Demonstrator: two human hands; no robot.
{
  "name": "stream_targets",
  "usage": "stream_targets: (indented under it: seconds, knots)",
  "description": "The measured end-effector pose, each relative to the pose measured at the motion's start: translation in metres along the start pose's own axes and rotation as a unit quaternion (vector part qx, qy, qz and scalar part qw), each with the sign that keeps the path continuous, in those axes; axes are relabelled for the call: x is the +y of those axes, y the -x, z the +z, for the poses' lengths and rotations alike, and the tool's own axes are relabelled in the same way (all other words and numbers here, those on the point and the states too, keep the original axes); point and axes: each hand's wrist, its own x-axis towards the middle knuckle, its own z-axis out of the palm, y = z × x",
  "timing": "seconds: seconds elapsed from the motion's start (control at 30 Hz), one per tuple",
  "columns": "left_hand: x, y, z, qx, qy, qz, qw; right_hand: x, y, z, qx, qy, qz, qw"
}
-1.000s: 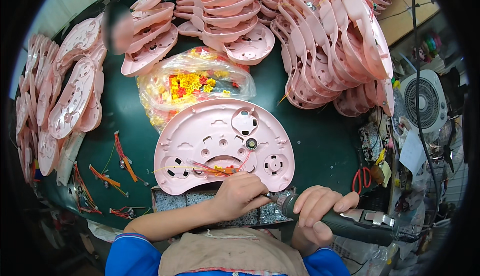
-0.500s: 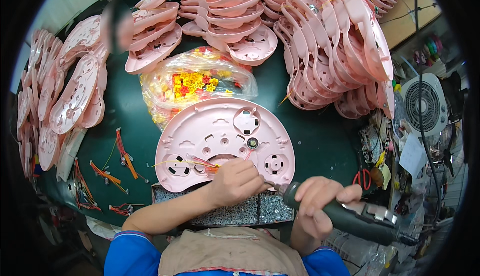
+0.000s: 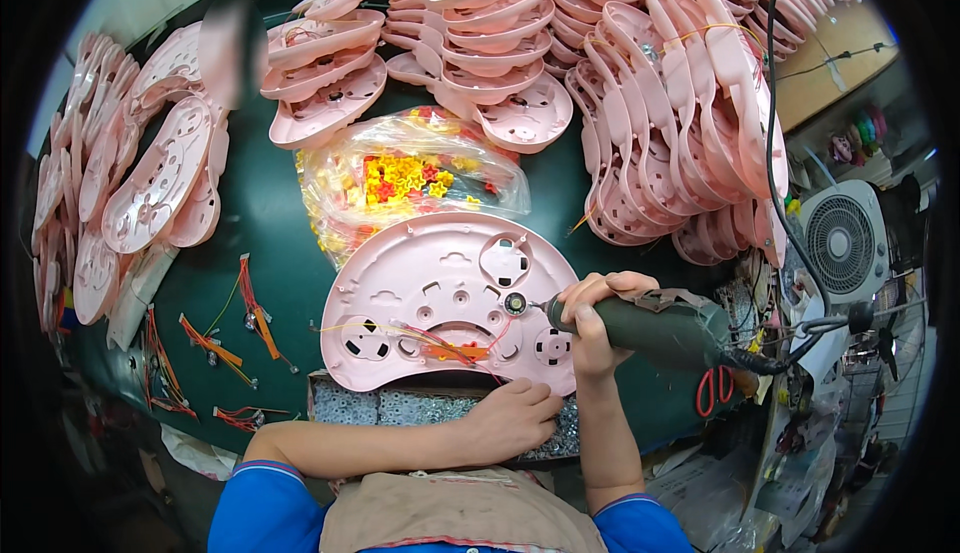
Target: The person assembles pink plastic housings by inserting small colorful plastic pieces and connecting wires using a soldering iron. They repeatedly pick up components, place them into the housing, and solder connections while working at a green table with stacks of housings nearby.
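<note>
Mid-frame I see a pale pink, arched shell (image 3: 440, 275), slotted and wired; the right hand (image 3: 598, 321) grips a dark driver (image 3: 670, 335), the left hand (image 3: 512, 419) curls, its grip unclear

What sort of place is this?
Probably a small assembly workshop: there are stacks of matching pink plastic shells, loose wired parts on the table, and a corded power tool in the person's right hand.
</note>
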Motion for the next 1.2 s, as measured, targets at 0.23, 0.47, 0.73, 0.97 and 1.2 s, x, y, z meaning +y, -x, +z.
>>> stream_targets:
  seconds: [0.23, 0.47, 0.73, 0.97, 1.2]
  knots:
    - [0.004, 0.000, 0.000, 0.013, 0.019, -0.009, 1.000, 0.016, -0.002, -0.002, -0.034, 0.104, 0.029, 0.994]
    - [0.004, 0.002, -0.020, 0.054, 0.118, -0.073, 0.989, -0.024, -0.004, -0.002, 0.058, -0.026, 0.052, 0.997]
    - [-0.042, -0.007, -0.070, 0.198, 0.127, -0.151, 0.960, -0.099, 0.009, 0.014, 0.058, -0.118, 0.030, 0.991]
    - [-0.045, -0.005, -0.067, 0.216, 0.166, -0.143, 0.952, -0.093, 0.009, 0.013, 0.057, -0.108, 0.024, 0.992]
    - [-0.047, -0.007, -0.068, 0.214, 0.189, -0.151, 0.947, -0.094, 0.010, 0.014, 0.073, -0.109, 0.029, 0.991]
